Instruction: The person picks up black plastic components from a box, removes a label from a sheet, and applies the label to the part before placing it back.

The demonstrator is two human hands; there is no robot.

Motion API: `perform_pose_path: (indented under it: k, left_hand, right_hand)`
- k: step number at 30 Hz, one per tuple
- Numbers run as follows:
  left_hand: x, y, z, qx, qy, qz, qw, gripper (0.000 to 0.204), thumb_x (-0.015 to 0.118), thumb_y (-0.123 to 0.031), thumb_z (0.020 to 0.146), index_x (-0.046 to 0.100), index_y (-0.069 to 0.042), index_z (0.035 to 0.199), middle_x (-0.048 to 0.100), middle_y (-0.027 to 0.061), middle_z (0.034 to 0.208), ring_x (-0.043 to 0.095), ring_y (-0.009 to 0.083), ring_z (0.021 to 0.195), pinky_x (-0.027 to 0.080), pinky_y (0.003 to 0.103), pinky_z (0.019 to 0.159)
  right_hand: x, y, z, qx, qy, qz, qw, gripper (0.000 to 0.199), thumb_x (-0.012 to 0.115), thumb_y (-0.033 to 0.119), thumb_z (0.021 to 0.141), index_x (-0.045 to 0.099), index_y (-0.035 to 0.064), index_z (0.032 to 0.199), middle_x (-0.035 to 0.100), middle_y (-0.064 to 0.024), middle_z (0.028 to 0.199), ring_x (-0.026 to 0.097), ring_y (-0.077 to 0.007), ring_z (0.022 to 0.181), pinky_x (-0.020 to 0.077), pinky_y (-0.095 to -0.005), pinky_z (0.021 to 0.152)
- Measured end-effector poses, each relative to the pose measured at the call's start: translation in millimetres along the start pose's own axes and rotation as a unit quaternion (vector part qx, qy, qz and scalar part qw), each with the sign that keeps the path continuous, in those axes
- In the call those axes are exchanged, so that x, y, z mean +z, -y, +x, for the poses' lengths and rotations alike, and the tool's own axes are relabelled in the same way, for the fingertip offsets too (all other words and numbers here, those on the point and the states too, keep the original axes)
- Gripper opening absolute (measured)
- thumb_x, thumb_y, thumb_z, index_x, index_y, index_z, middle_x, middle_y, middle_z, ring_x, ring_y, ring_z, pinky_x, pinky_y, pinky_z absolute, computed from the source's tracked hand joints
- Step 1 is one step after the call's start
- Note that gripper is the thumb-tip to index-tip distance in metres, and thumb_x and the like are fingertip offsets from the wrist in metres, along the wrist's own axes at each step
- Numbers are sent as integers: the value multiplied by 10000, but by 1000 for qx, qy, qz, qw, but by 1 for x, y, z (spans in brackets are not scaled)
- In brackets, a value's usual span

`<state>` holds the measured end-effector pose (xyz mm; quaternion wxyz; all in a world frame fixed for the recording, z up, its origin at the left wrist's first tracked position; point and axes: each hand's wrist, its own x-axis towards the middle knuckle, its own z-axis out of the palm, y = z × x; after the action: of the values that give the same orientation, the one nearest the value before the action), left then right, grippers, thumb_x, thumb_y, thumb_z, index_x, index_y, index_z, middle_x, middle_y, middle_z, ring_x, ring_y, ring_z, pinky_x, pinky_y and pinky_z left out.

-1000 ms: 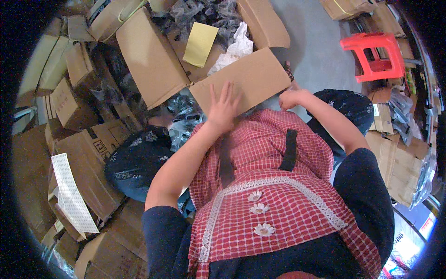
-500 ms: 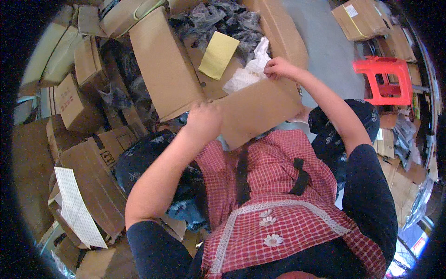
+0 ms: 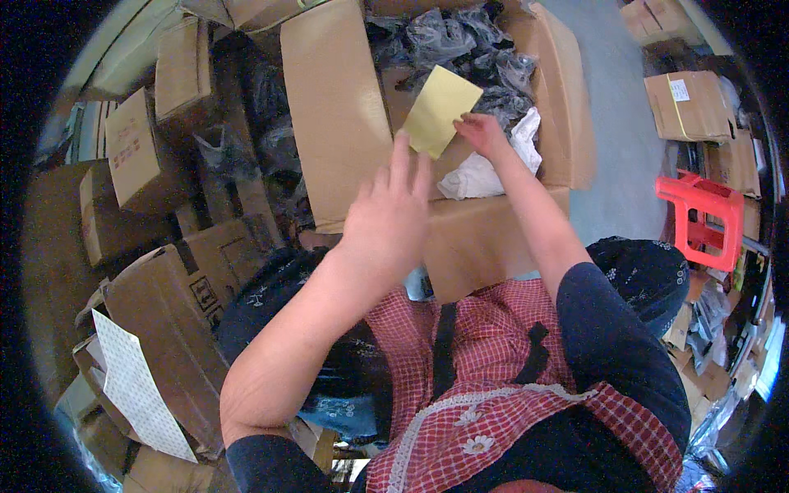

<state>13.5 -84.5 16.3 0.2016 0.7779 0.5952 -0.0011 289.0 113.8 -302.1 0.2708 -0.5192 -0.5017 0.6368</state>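
A yellow card [image 3: 440, 111] lies slanted in the open cardboard box [image 3: 337, 115] in front of me. At its right edge are the fingertips of my right hand [image 3: 486, 135]; no firm grip on it shows. My left hand [image 3: 386, 205] is blurred, its fingers spread, and reaches the card's lower left edge. Beneath my right wrist sits a crumpled white plastic bag [image 3: 481, 177]. Dark items in clear plastic bags [image 3: 460, 45] fill the box's far part. The near flap [image 3: 477, 246] hangs down toward my lap.
Stacked cartons [image 3: 136, 152] crowd the left side, with a brown carton [image 3: 189, 296] by my left knee. A white patterned sheet [image 3: 140, 386] leans there. To the right stand a red plastic stool [image 3: 703, 218] and a strapped carton [image 3: 689, 107].
My left hand has let go of the near flap and moved up to the yellow card. My right hand has left the white bag and flap for the card's right edge. The view has shifted.
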Motion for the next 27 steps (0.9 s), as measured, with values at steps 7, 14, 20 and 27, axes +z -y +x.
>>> perform_pose_path:
  k: [7, 14, 20, 27]
  left_hand:
    - [-4, 39, 20, -105, -154, -164, 969, 653, 629, -287, 903, 375, 72, 1385, 373, 305, 1436, 564, 454, 1138, 490, 466, 955]
    - [-26, 68, 39, -136, -121, -801, 570, 597, 424, -461, 1010, 529, 60, 1284, 607, 146, 1260, 576, 249, 1154, 462, 376, 961]
    - [-38, 64, 38, 13, 85, -856, 510, 637, 404, -471, 1011, 474, 70, 1340, 575, 173, 1308, 599, 258, 1132, 460, 389, 985]
    - [-11, 53, 29, -46, -58, -718, 692, 275, 595, -47, 893, 665, -18, 1157, 698, 62, 1068, 655, 170, 959, 490, 324, 912]
  right_hand:
    - [55, 215, -49, -138, 82, 30, 987, 371, 611, 177, 909, 597, -63, 1192, 644, -144, 1171, 623, -248, 1098, 461, -353, 989]
    - [67, 319, -194, -541, 151, -431, 706, 446, 637, 87, 835, 562, -16, 1262, 525, -196, 1337, 596, -373, 1138, 492, -401, 972]
    - [61, 306, -237, -565, 196, -435, 673, 424, 662, 33, 743, 582, -71, 1146, 559, -216, 1304, 617, -375, 1117, 540, -427, 899]
    - [43, 296, -199, -246, 138, -331, 901, 407, 636, 111, 862, 580, -11, 1246, 587, -145, 1303, 606, -259, 1137, 476, -371, 979]
